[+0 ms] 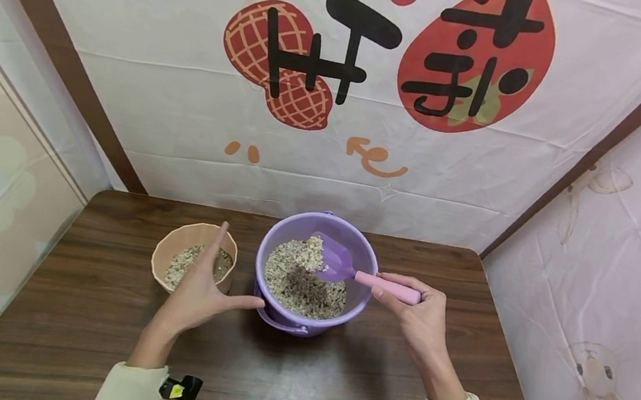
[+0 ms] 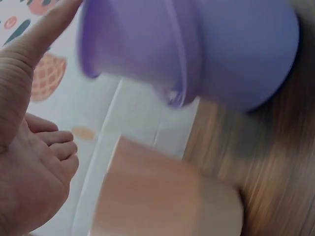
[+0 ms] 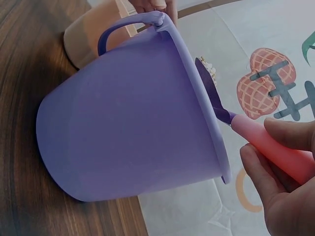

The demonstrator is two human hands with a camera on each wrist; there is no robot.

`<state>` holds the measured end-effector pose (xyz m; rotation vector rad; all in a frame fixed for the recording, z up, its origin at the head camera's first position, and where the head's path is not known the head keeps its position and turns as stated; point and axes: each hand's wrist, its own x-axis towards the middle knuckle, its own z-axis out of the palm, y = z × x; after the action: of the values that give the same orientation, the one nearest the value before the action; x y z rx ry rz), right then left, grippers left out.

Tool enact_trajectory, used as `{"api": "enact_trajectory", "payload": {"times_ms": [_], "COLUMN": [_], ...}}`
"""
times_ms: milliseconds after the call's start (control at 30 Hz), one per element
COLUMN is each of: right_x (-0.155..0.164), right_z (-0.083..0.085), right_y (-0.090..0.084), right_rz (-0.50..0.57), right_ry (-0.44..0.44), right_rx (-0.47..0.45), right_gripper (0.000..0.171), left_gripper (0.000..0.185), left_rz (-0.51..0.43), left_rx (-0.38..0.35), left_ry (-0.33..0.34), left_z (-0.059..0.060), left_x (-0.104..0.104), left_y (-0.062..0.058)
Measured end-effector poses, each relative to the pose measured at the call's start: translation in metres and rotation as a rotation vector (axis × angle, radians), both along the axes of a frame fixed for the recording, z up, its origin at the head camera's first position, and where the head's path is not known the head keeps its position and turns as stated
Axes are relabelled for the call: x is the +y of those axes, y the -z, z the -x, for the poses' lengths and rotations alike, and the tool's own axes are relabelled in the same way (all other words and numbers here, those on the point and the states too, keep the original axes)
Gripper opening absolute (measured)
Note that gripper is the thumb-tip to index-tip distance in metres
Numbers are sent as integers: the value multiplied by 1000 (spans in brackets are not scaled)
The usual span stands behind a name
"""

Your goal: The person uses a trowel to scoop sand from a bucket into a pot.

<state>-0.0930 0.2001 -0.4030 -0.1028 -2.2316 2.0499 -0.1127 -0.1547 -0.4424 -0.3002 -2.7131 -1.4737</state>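
A purple bucket (image 1: 288, 226) stands on the table, partly filled with grainy, gravel-like material (image 1: 304, 301). My right hand (image 1: 425, 316) grips the pink handle of a toy shovel (image 1: 390, 288); its purple blade is over the bucket's mouth and bears a heap of the grains. To the left stands a peach-coloured pot (image 1: 166, 249) with similar grains inside. My left hand (image 1: 191, 297) is in front of the pot, thumb stretched toward the bucket's rim and fingers extended, partly covering the pot in the head view. Whether the thumb touches the rim I cannot tell.
The bucket's handle (image 1: 281, 325) hangs down on its near side. Behind the dark wooden table (image 1: 432, 267) rises a white printed cloth wall (image 1: 187, 110), close to the bucket and pot. More printed cloth stands on both sides.
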Motion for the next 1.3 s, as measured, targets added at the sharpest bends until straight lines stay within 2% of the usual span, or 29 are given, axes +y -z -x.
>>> {"api": "enact_trajectory", "payload": {"times_ms": [300, 400, 567, 833, 1000, 1300], "right_x": [0, 0, 0, -1, -1, -5], "right_z": [1, 1, 2, 3, 3, 4], "right_y": [-1, -2, -1, -1, -1, -3], "right_rz": [2, 3, 2, 7, 6, 18], "right_ry": [-10, -7, -4, -12, -16, -36], "right_rx": [-6, -7, -3, 17, 13, 25], "right_gripper": [43, 43, 41, 40, 38, 38], "left_gripper": [146, 146, 146, 144, 142, 141], "left_rz": [30, 56, 92, 86, 90, 105], "left_rx": [34, 26, 6, 1, -12, -50], "left_ry": [-162, -195, -210, -222, -227, -244], "left_z": [-3, -4, -4, -5, -4, -4], "left_x": [-47, -59, -70, -77, -78, -78], "left_y": [6, 11, 23, 37, 41, 41]}}
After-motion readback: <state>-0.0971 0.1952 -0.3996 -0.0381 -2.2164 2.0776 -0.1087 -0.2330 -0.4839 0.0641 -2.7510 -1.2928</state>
